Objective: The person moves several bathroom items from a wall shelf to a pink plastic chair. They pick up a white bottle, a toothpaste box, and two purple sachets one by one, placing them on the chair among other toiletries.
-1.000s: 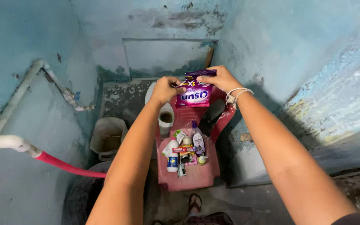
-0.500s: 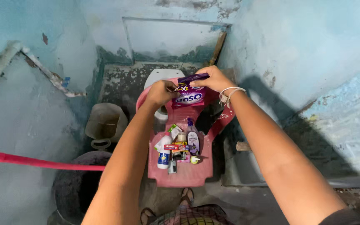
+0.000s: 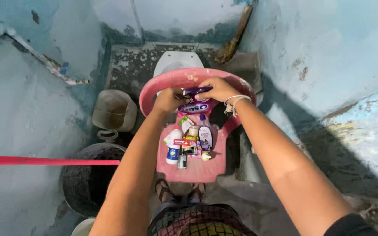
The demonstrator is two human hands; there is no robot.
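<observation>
Both my hands hold a purple pouch [image 3: 194,105] over the backrest of a pink plastic chair [image 3: 197,168]. My left hand [image 3: 168,99] pinches its left top corner. My right hand [image 3: 217,89], with a white band at the wrist, grips the folded top edge. Most of the pouch is hidden behind my hands. On the chair seat below lie several toiletries: a white bottle with a blue label [image 3: 174,153], a clear bottle with purple liquid [image 3: 205,136], a red tube box [image 3: 183,142] and a small jar [image 3: 193,131].
A white squat toilet [image 3: 176,60] sits behind the chair. A grey plastic jug [image 3: 113,112] and a dark round tub [image 3: 90,175] stand on the left. A red hose [image 3: 49,161] crosses at left. Blue walls close in on both sides.
The view has tilted downward and my hands have lowered the pouch closer to the chair's backrest, so less of the pouch shows now. My feet and checked clothing have come into view.
</observation>
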